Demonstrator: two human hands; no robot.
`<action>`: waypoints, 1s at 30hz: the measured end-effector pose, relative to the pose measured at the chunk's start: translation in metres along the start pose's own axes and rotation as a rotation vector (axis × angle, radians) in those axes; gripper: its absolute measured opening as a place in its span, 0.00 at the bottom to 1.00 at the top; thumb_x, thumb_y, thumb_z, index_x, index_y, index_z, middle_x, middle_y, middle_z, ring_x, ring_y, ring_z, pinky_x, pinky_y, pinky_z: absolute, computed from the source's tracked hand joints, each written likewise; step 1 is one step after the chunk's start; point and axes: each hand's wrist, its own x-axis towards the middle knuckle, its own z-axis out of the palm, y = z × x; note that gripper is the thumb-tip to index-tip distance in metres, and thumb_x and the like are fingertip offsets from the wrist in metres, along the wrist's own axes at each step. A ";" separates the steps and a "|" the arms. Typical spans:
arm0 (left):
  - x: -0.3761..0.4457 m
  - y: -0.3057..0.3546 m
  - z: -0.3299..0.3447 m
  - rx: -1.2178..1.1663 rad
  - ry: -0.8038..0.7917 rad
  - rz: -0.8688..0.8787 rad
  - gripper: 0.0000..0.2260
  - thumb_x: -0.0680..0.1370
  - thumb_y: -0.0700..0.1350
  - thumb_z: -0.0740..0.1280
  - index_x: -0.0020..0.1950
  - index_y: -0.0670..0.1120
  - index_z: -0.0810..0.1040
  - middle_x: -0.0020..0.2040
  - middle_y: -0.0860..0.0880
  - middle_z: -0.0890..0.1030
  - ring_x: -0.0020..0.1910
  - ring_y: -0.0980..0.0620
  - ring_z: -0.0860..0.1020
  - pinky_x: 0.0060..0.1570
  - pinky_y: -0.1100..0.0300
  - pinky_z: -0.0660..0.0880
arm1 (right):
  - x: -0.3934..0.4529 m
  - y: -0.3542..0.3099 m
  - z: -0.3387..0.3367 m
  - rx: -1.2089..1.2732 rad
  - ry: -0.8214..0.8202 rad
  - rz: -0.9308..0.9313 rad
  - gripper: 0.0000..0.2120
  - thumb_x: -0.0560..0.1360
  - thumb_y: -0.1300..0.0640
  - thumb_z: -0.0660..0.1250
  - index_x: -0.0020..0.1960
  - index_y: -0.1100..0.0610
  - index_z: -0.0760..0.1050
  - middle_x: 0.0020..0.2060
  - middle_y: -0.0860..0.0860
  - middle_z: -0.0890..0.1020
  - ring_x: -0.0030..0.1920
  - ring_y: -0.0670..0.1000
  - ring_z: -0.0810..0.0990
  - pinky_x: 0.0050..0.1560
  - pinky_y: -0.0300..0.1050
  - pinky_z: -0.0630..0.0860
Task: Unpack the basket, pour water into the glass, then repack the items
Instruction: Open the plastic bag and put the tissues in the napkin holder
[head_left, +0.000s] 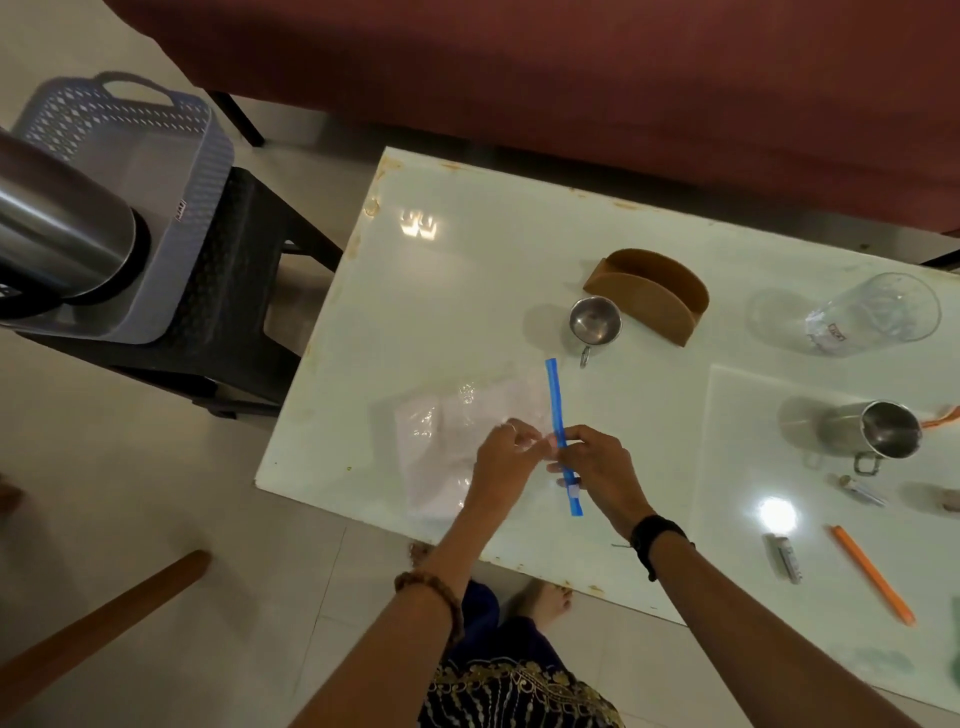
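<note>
A clear zip bag (441, 436) with a blue zip strip (557, 410) lies on the white table (467, 291) near its front edge. My left hand (504, 457) and my right hand (597, 467) both pinch the bag at the blue strip, side by side. The grey basket (156, 171) stands on a black stool at the left. A steel bottle (57, 228) lies across the basket's near corner. The clear glass (872, 317) lies tipped on its side at the table's far right. A small steel cup (595, 322) and a larger steel mug (872, 431) stand on the table.
A brown wooden holder (649, 291) stands behind the small cup. An orange stick (870, 571), a small metal object (784, 556) and other small bits lie at the right. A dark red sofa (571, 78) runs behind the table. A wooden bar (98, 629) crosses the lower left floor.
</note>
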 end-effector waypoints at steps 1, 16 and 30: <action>-0.002 -0.002 0.004 -0.055 -0.021 -0.039 0.11 0.76 0.45 0.66 0.52 0.38 0.75 0.51 0.44 0.79 0.50 0.51 0.76 0.47 0.67 0.68 | 0.000 0.003 0.002 -0.039 0.012 -0.023 0.07 0.76 0.65 0.62 0.49 0.64 0.78 0.38 0.60 0.81 0.38 0.56 0.79 0.42 0.43 0.78; 0.011 -0.019 0.006 -0.154 0.006 -0.173 0.07 0.77 0.39 0.61 0.40 0.42 0.74 0.38 0.47 0.76 0.41 0.49 0.74 0.44 0.58 0.70 | -0.003 0.022 0.006 0.114 -0.007 0.020 0.10 0.74 0.69 0.62 0.51 0.61 0.78 0.45 0.61 0.84 0.47 0.59 0.83 0.49 0.49 0.78; -0.002 -0.028 0.006 -0.015 0.075 -0.009 0.03 0.77 0.40 0.63 0.44 0.46 0.71 0.72 0.47 0.61 0.69 0.52 0.62 0.51 0.76 0.58 | 0.001 0.021 0.016 -0.358 0.259 -0.197 0.19 0.75 0.66 0.58 0.61 0.51 0.75 0.46 0.55 0.79 0.43 0.53 0.77 0.39 0.45 0.76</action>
